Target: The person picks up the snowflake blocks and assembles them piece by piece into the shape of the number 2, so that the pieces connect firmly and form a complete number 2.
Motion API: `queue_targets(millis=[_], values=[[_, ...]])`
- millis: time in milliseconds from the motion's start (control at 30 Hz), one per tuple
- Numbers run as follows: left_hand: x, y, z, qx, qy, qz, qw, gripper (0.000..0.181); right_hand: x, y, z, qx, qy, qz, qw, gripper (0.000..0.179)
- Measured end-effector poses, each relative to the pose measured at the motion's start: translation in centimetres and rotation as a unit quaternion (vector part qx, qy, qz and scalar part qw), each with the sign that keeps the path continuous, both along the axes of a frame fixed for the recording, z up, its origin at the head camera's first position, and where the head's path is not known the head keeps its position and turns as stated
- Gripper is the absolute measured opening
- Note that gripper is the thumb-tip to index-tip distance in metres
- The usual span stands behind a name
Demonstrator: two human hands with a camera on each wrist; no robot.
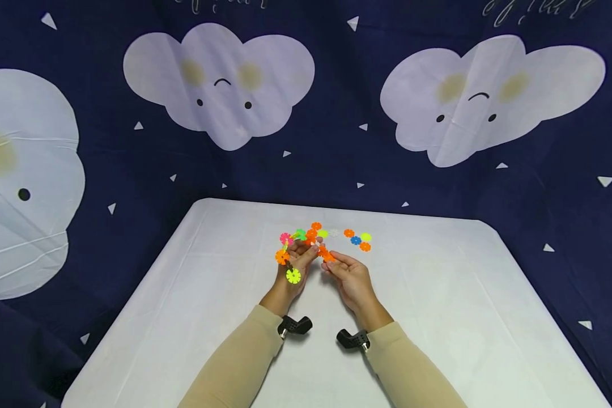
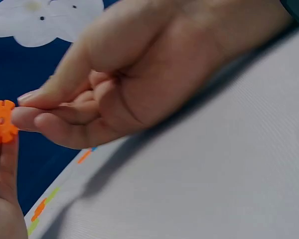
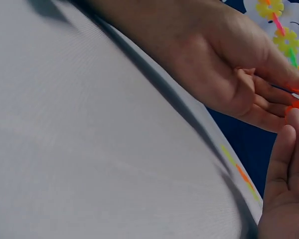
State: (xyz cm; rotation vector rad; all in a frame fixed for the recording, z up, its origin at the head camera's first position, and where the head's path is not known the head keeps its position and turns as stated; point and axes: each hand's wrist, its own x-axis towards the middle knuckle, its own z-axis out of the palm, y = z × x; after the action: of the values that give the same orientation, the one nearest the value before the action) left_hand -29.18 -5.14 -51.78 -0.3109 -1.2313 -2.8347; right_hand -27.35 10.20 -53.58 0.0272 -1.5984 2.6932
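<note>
A chain of notched, flower-shaped plastic discs [image 1: 283, 257] in yellow, orange, pink and green curves around my left hand [image 1: 300, 256]. The left thumb and fingers hold the chain near a white disc, and a yellow disc [image 1: 293, 276] ends it by the wrist. My right hand [image 1: 354, 280] pinches an orange disc [image 1: 328, 256] between thumb and fingertips, right up against the left hand's pieces. In the left wrist view, an orange disc [image 2: 4, 122] shows at the right fingertips. Part of the chain [image 3: 287, 40] rises behind the left hand in the right wrist view.
Loose discs lie toward the back of the white table [image 1: 438, 306]: orange, a blue disc [image 1: 356, 240] and a yellow disc [image 1: 366, 237] to the right, plus a pale disc [image 1: 334, 233] behind the hands. A dark cloth with clouds [image 1: 219, 85] hangs behind the table.
</note>
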Motion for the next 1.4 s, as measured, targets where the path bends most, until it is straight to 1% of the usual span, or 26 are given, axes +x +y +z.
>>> queue_targets(millis=[100, 167, 300, 467, 533, 700, 800, 967, 1100, 1267, 1333, 1400], values=[[0.1, 0.3, 0.0, 0.002, 0.007, 0.003, 1.0, 0.012, 0.0, -0.1, 0.1, -0.013, -0.003, -0.007, 0.9999, 0.037], [0.2, 0.4, 0.1, 0.005, 0.008, 0.014, 0.9999, 0.011, -0.1, -0.3, 0.1, -0.021, -0.004, -0.011, 0.9997, 0.037], [0.3, 0.7, 0.1, 0.015, 0.006, 0.028, 0.9995, 0.012, -0.2, -0.6, 0.0, -0.043, -0.012, -0.013, 0.9989, 0.037], [0.5, 0.7, 0.0, 0.044, 0.018, 0.027, 0.9985, 0.012, 0.0, -1.1, -0.2, -0.063, -0.019, -0.006, 0.9978, 0.039], [0.4, 0.8, 0.0, 0.042, 0.018, 0.03, 0.9985, 0.013, -0.1, -1.1, -0.1, -0.068, -0.019, -0.008, 0.9974, 0.039], [0.2, 1.6, 0.1, 0.053, -0.004, 0.032, 0.9981, 0.016, -0.4, -0.7, 0.2, -0.093, -0.024, -0.017, 0.9953, 0.038], [0.2, 1.9, -0.1, 0.064, -0.005, 0.04, 0.9971, 0.018, -0.3, -0.4, 0.0, -0.094, -0.027, -0.019, 0.995, 0.037], [0.3, 1.6, -0.3, 0.042, 0.001, 0.054, 0.9977, 0.018, -0.1, -0.4, -0.2, -0.073, -0.012, -0.018, 0.9971, 0.033], [0.2, 1.4, -0.8, 0.031, 0.003, 0.051, 0.9982, 0.017, 0.1, -0.4, -0.1, -0.069, 0.001, -0.009, 0.9976, 0.035], [0.0, 1.4, -1.1, 0.006, 0.007, 0.047, 0.9989, 0.024, 0.1, -0.3, 0.1, -0.075, 0.015, 0.002, 0.9971, 0.037], [-0.1, 1.4, -1.2, -0.005, 0.005, 0.054, 0.9985, 0.026, 0.1, -0.3, 0.1, -0.068, 0.017, 0.007, 0.9975, 0.038], [-0.1, 1.2, -1.2, -0.009, 0.001, 0.068, 0.9976, 0.025, 0.1, -0.3, 0.1, -0.052, 0.016, 0.009, 0.9985, 0.039]])
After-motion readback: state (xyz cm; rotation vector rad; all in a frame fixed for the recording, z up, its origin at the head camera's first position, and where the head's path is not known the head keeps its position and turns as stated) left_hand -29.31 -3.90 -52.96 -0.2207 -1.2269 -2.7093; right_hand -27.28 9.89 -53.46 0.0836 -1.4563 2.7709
